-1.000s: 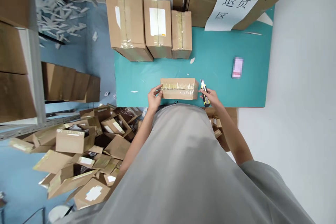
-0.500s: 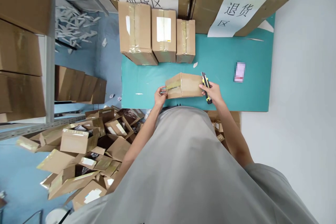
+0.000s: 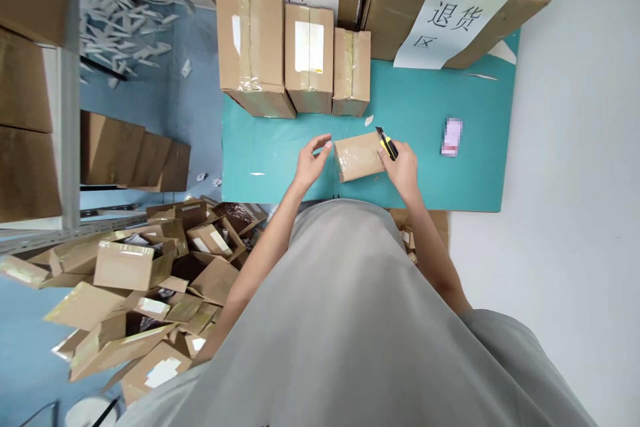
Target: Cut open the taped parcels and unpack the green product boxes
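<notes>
A small taped cardboard box (image 3: 357,156) lies on the teal table (image 3: 280,153) just in front of me, turned at a slight angle. My right hand (image 3: 403,170) rests against the box's right end and grips a yellow and black utility knife (image 3: 387,143), whose tip points up and left over the box. My left hand (image 3: 313,160) hovers just left of the box with its fingers spread, touching nothing.
Three sealed cartons (image 3: 295,57) stand in a row at the table's back. Behind them are two large open boxes with paper signs (image 3: 450,17). A small blurred card (image 3: 452,133) lies to the right. Opened empty boxes (image 3: 145,273) are piled on the blue floor at left, beside metal shelving (image 3: 65,113).
The small box has been turned on the table, so its short end now faces left. My left hand has let go of it and opened. The right hand with the knife has moved onto the box's right end.
</notes>
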